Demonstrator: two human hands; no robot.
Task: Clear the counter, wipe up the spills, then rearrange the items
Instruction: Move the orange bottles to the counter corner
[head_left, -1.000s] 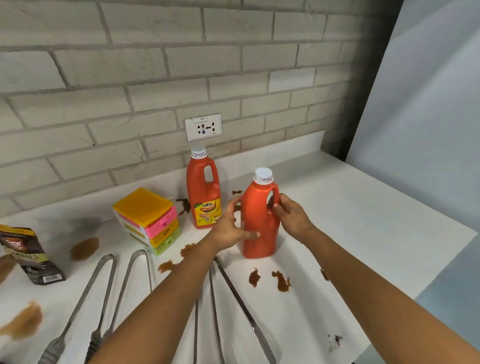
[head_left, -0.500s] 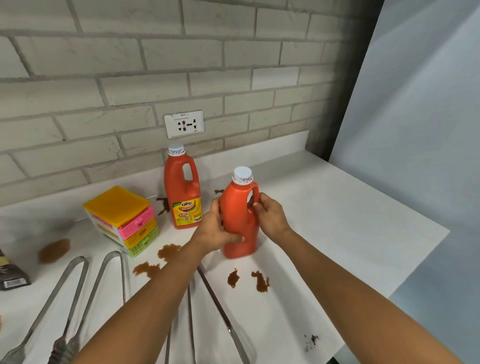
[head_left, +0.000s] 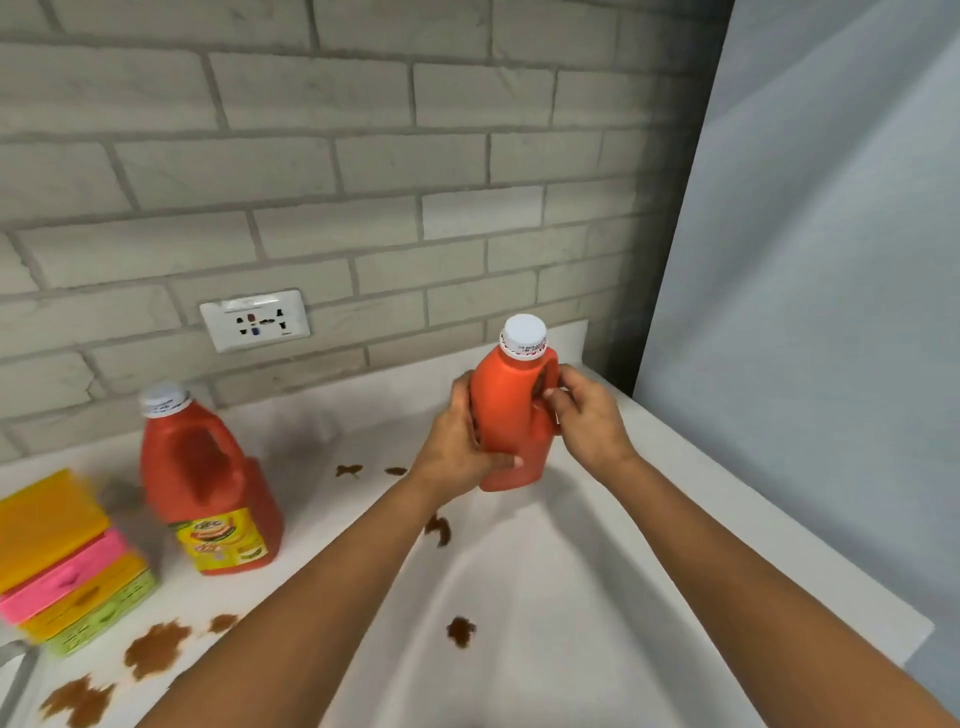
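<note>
An orange bottle with a white cap (head_left: 511, 410) is held upright over the back right part of the white counter (head_left: 597, 571). My left hand (head_left: 460, 441) grips its body from the left side. My right hand (head_left: 587, 415) grips its handle on the right. A second orange bottle with a yellow label (head_left: 208, 488) stands at the left by the wall. Brown spills (head_left: 156, 647) dot the counter, several at the front left, and smaller brown spots (head_left: 460, 630) lie under my arms.
A stack of yellow, pink and green sponges (head_left: 67, 566) sits at the left edge. A white wall socket (head_left: 254, 319) is set in the brick wall. A pale panel (head_left: 831, 312) bounds the counter's right side, and the counter's corner (head_left: 919, 634) ends at lower right.
Both hands have carried the orange bottle back and to the right, toward the counter's far corner. The view has swung right, so the tongs and the dark packet have left the frame.
</note>
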